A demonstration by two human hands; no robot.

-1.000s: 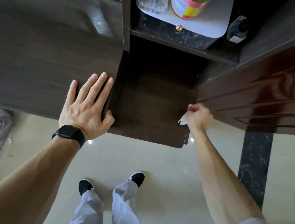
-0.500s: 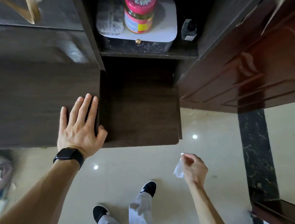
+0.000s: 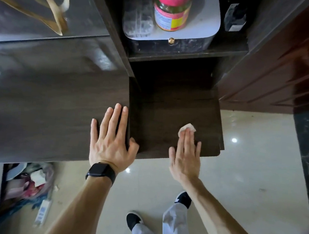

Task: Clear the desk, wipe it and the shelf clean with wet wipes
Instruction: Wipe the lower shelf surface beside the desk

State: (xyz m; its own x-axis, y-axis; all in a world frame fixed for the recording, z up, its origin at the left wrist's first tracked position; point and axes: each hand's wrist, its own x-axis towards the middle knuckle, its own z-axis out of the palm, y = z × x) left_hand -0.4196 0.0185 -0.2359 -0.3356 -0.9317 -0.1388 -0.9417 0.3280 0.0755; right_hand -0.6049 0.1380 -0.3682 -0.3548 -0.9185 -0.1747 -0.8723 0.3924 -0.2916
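The dark wood desk top (image 3: 45, 108) fills the left. My left hand (image 3: 111, 137) lies flat on its right end, fingers spread, thumb over the edge. To the right, lower down, is a dark shelf board (image 3: 161, 117). My right hand (image 3: 185, 152) presses flat on the board's front right part, with a white wet wipe (image 3: 187, 127) under the fingertips. Only the wipe's far corner shows past the fingers.
The upper shelf holds a white-lidded box (image 3: 200, 22), a red-lidded jar (image 3: 171, 11) and a dusty clear container (image 3: 137, 17). A reddish wooden door (image 3: 283, 71) stands on the right. A rubbish bag (image 3: 26, 184) lies on the tiled floor under the desk.
My right hand rose from below the shelf board's front edge onto the board, and now presses the wipe flat. The left hand stayed on the desk's end.
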